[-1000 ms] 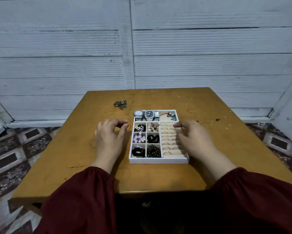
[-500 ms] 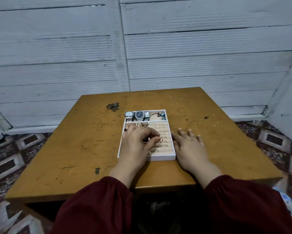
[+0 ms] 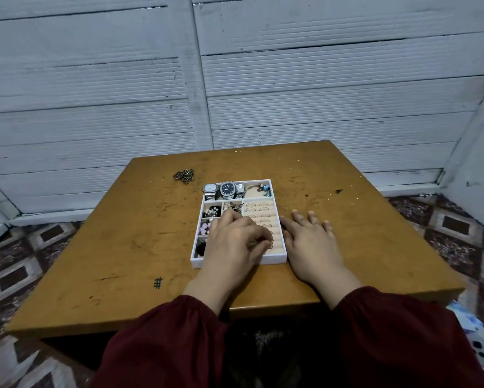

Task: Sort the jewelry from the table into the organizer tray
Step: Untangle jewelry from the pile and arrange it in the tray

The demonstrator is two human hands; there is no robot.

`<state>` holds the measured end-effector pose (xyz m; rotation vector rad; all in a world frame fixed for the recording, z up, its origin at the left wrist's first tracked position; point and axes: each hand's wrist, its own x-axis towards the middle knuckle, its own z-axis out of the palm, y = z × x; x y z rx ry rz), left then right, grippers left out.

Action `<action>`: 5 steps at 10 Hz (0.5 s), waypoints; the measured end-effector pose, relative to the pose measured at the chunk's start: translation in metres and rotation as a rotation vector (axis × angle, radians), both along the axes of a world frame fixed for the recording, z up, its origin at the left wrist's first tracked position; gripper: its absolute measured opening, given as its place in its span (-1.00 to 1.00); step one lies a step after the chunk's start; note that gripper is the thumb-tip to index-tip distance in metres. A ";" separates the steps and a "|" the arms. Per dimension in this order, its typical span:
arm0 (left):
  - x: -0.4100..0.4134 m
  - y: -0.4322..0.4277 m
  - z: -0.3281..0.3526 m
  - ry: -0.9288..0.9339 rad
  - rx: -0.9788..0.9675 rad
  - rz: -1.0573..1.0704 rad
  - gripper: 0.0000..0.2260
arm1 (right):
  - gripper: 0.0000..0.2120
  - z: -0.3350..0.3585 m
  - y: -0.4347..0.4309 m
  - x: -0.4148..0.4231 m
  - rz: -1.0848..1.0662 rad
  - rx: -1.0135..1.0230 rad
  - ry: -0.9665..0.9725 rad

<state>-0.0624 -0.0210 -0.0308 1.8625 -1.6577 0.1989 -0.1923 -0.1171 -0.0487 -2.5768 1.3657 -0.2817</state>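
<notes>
A white organizer tray (image 3: 238, 262) sits mid-table, holding watches (image 3: 227, 189) in the back row, beads and dark pieces on the left, and a beige ring-slot section (image 3: 259, 210) on the right. My left hand (image 3: 235, 242) lies over the tray's front half and pinches a thin gold ring (image 3: 271, 245) over the near ring slots. My right hand (image 3: 310, 242) rests flat on the table, its fingers straight, against the tray's right side. A small heap of dark metal chain (image 3: 184, 175) lies on the table, back left of the tray.
The wooden table (image 3: 123, 247) has a black hash mark (image 3: 157, 283) near the front left and dark specks (image 3: 338, 191) at the right. White slatted wall panels stand close behind. Patterned floor tiles surround the table.
My left hand carried the ring from the table left of the tray over to the ring slots. My right hand moved off the tray onto the table beside it and lies flat.
</notes>
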 end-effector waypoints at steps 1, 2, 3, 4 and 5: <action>0.001 0.001 0.000 -0.008 0.012 -0.005 -0.93 | -0.57 0.000 0.000 0.000 0.002 0.001 -0.004; 0.001 0.002 0.001 -0.032 0.024 -0.017 -0.92 | -0.57 0.001 0.001 0.000 0.000 0.003 -0.005; 0.001 0.004 0.002 -0.043 0.050 -0.038 -0.90 | -0.57 0.001 0.001 0.000 -0.001 0.007 -0.003; 0.000 0.005 0.003 -0.050 0.062 -0.045 -0.86 | -0.57 0.001 0.000 0.000 -0.003 0.011 -0.003; -0.001 0.005 0.003 -0.044 0.062 -0.042 -0.84 | -0.57 0.001 0.001 0.000 -0.004 0.010 -0.008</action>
